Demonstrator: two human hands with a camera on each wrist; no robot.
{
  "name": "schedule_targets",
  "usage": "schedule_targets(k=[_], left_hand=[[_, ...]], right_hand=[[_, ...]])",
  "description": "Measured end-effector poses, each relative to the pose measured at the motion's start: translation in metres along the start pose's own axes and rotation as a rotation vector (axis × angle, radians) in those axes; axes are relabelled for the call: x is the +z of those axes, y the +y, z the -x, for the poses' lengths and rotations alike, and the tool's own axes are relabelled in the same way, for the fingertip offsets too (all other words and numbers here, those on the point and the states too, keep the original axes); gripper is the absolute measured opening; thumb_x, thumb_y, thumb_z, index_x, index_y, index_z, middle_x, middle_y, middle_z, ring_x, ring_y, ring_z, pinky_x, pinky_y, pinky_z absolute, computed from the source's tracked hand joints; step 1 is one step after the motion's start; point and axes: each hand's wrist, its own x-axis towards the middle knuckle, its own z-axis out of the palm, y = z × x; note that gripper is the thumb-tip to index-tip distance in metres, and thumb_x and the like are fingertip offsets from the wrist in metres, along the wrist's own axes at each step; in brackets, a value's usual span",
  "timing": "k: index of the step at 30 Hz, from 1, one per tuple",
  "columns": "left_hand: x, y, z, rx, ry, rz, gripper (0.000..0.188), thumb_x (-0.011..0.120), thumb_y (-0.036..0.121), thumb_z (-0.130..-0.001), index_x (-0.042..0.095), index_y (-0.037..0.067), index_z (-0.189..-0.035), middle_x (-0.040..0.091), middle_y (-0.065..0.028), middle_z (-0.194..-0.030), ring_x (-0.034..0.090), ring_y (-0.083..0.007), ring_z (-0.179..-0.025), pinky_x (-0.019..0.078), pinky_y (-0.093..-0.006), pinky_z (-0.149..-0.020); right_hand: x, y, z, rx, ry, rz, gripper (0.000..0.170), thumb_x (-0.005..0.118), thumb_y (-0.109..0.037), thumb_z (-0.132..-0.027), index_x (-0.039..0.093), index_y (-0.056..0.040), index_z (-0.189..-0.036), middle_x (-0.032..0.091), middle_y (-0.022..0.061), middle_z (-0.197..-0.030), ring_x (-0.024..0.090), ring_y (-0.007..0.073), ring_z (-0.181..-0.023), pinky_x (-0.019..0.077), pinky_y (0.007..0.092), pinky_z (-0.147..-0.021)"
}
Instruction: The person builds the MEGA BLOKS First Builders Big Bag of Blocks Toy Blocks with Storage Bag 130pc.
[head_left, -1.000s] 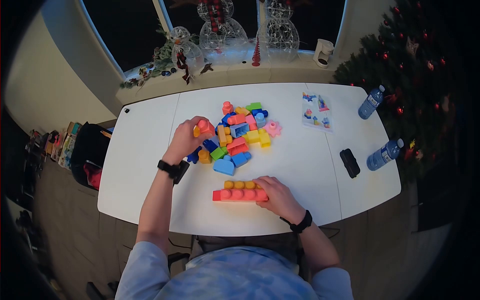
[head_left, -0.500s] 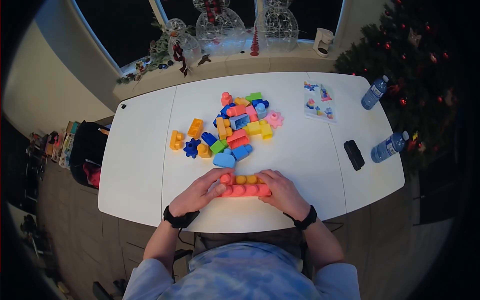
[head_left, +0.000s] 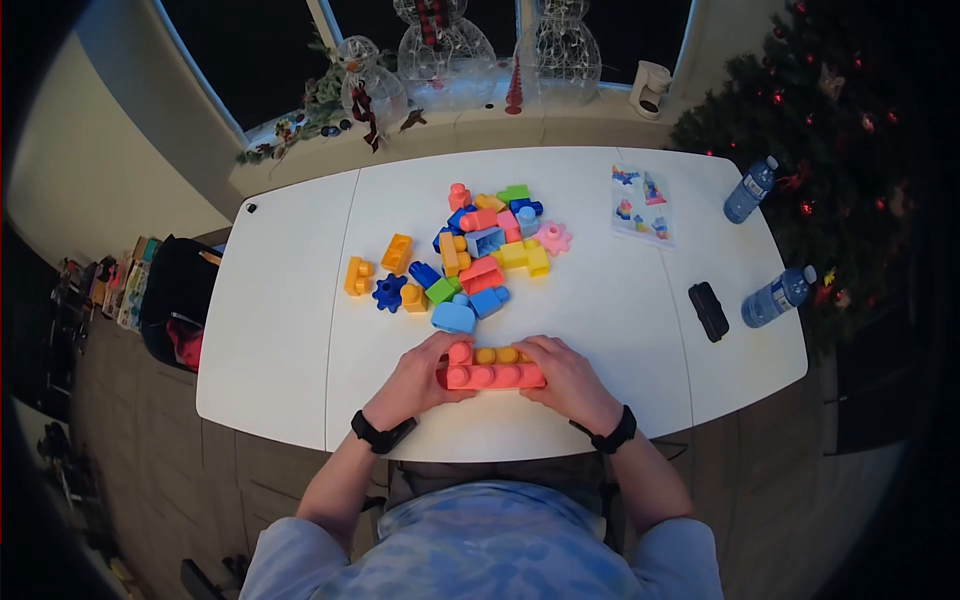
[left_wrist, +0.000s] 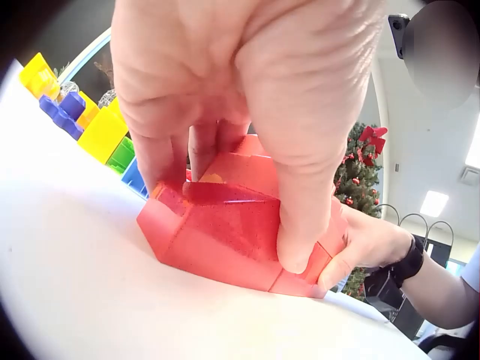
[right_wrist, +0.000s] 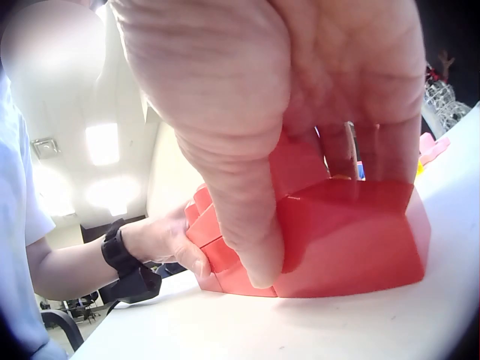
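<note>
Near the table's front edge lies a low row of red building blocks [head_left: 496, 377] with round studs. Behind it runs a row of orange blocks [head_left: 497, 356], with a red block [head_left: 460, 353] at its left end. My left hand [head_left: 410, 379] grips the left end of the assembly, thumb on the near face [left_wrist: 225, 236] and fingers over the far side. The other end is held the same way by my right hand [head_left: 570, 380]; its thumb presses the near red face [right_wrist: 345, 240] in the right wrist view. Both palms partly cover the blocks.
Beyond the hands spreads a pile of loose colored blocks [head_left: 482, 276], with a dark blue gear-shaped piece [head_left: 389, 293] at its left. Toward the right of the white table [head_left: 270, 360] are a picture sheet [head_left: 642, 207], a black case [head_left: 708, 311] and two water bottles [head_left: 750, 190].
My left hand came from the pile with a red block, placed it at the orange row's left end, then shifted to the assembly's left end. My right hand stays at the right end.
</note>
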Motion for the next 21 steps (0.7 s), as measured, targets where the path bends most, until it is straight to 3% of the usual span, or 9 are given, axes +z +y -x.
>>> schedule_targets(k=[2,4,7,9,11,13,17,21], left_hand=[[0.001,-0.005,-0.002,-0.001,-0.001,-0.028,0.067,0.09,0.012,-0.068,0.058,0.008,-0.127,0.064,-0.0156,-0.122,0.067,-0.0361,-0.108,0.0578,-0.0417,-0.092],[0.002,-0.006,-0.002,-0.011,0.003,-0.026,0.066,0.091,0.012,-0.067,0.059,0.007,-0.125,0.065,-0.0157,-0.121,0.067,-0.0365,-0.108,0.0574,-0.0418,-0.093],[0.002,-0.007,-0.002,-0.022,0.009,-0.033,0.066,0.091,0.013,-0.066,0.059,0.006,-0.123,0.065,-0.0163,-0.12,0.066,-0.0376,-0.109,0.0562,-0.0423,-0.094],[0.002,-0.007,-0.001,-0.014,0.014,-0.042,0.066,0.091,0.013,-0.065,0.059,0.006,-0.123,0.065,-0.0167,-0.12,0.065,-0.0384,-0.11,0.0555,-0.0427,-0.094],[0.002,-0.006,-0.001,-0.021,0.011,-0.02,0.066,0.091,0.013,-0.065,0.059,0.007,-0.123,0.063,-0.0172,-0.121,0.063,-0.0397,-0.111,0.0543,-0.0438,-0.095],[0.0,-0.001,-0.001,-0.012,0.014,-0.041,0.066,0.091,0.013,-0.066,0.058,0.007,-0.123,0.063,-0.0173,-0.122,0.063,-0.0398,-0.111,0.0542,-0.0442,-0.094],[0.0,0.0,-0.001,-0.009,0.011,-0.068,0.066,0.09,0.014,-0.067,0.057,0.007,-0.123,0.06,-0.0171,-0.122,0.062,-0.0403,-0.111,0.054,-0.0453,-0.094],[-0.002,-0.002,0.0,-0.002,-0.011,-0.073,0.065,0.09,0.016,-0.067,0.056,0.008,-0.123,0.059,-0.0161,-0.12,0.061,-0.0399,-0.111,0.0541,-0.0454,-0.093]], right_hand=[[-0.008,0.004,0.0,-0.001,-0.012,0.014,0.066,0.082,-0.012,-0.075,0.057,-0.0034,-0.135,0.058,0.014,-0.134,0.056,0.0336,-0.124,0.0483,0.0418,-0.104],[-0.027,0.019,-0.006,-0.134,-0.165,0.038,0.07,0.081,-0.019,-0.079,0.053,-0.0028,-0.141,0.057,0.016,-0.137,0.056,0.035,-0.125,0.0467,0.0415,-0.106],[-0.081,0.008,-0.047,-0.109,-0.096,0.08,0.069,0.08,-0.025,-0.082,0.053,-0.0041,-0.143,0.059,0.0192,-0.136,0.057,0.0373,-0.124,0.0461,0.0415,-0.106],[-0.101,0.003,-0.089,-0.157,0.076,0.121,0.06,0.078,-0.024,-0.083,0.059,-0.005,-0.137,0.063,0.0205,-0.129,0.059,0.0385,-0.119,0.0477,0.0421,-0.103],[-0.113,-0.011,-0.139,-0.093,0.118,0.147,0.041,0.073,-0.018,-0.084,0.067,-0.0062,-0.122,0.066,0.0177,-0.123,0.063,0.037,-0.113,0.0504,0.044,-0.099],[-0.1,0.003,-0.189,-0.134,0.197,0.22,0.032,0.07,-0.013,-0.084,0.07,-0.006,-0.115,0.067,0.0169,-0.118,0.065,0.0372,-0.107,0.053,0.0451,-0.094],[-0.062,0.036,-0.265,-0.229,0.243,0.271,0.035,0.067,-0.009,-0.083,0.07,-0.007,-0.118,0.068,0.017,-0.117,0.065,0.0367,-0.11,0.0529,0.0452,-0.096],[-0.029,0.061,-0.308,-0.135,0.284,0.25,0.036,0.068,-0.014,-0.083,0.07,-0.0095,-0.119,0.069,0.0164,-0.117,0.065,0.0351,-0.112,0.0531,0.0447,-0.098]])
